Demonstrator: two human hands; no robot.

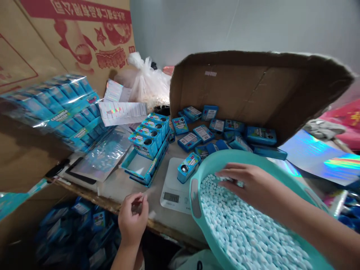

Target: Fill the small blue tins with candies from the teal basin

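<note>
The right hand [246, 180] reaches palm-down into a turquoise oval plastic basin [261, 162], its fingers loosely curled just above or among small pale-blue and white pieces [242, 228]; blur and overlap leave it impossible to tell whether they grasp any. A shallow, loose scoop from the top layer would probably suit such small pieces better than a deep dig, with the fingers gathered before lifting so that few spill over the rim. The left hand [132, 219] is well apart from the right, near the front edge of the wooden counter [112, 187], palm turned inward and thumb and fingertips curled toward each other in a ring; I cannot tell whether they touch or hold something small.

Between the hands, a white digital scale [165, 187] carries a small blue printed box [188, 168]. The basin's handle overlaps the scale's right side in view, and whether they touch is unclear; keeping them apart, and fingers off the platform, should help a steady reading. Left of the scale, more small blue boxes [146, 140] stand in a row at the far end of a blue display tray [139, 168]. Beyond, loose blue packs [204, 133] lie by an open brown carton [253, 86]
</note>
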